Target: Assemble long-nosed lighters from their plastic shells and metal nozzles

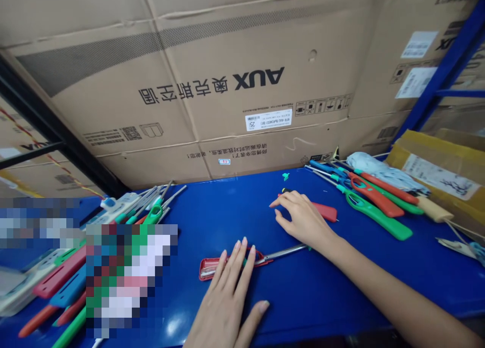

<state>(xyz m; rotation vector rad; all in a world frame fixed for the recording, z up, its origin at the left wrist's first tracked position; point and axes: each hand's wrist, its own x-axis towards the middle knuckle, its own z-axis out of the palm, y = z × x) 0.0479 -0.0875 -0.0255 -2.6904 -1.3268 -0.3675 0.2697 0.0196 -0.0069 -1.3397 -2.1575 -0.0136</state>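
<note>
My left hand (229, 287) lies with straight fingers across an opened red gas lighter (209, 268), a long-necked kind whose casing half shows its inside parts. Its metal barrel (286, 252) points right, and the fingers cover its middle. Farther back, my right hand (299, 217) reaches over a loose red casing half (326, 212), thumb and index finger apart. That hand hides part of the casing, and nothing shows between its fingertips. A small black and yellow piece (286, 190) peeks out just behind it.
Several long-necked lighters (379, 209) lie on the right by a wooden-handled tool (434, 208) and a yellow-taped box (443, 171). More lighters rest on a power strip (34, 282) at left. A tiny green part (285, 176) sits near the cardboard wall (212, 50).
</note>
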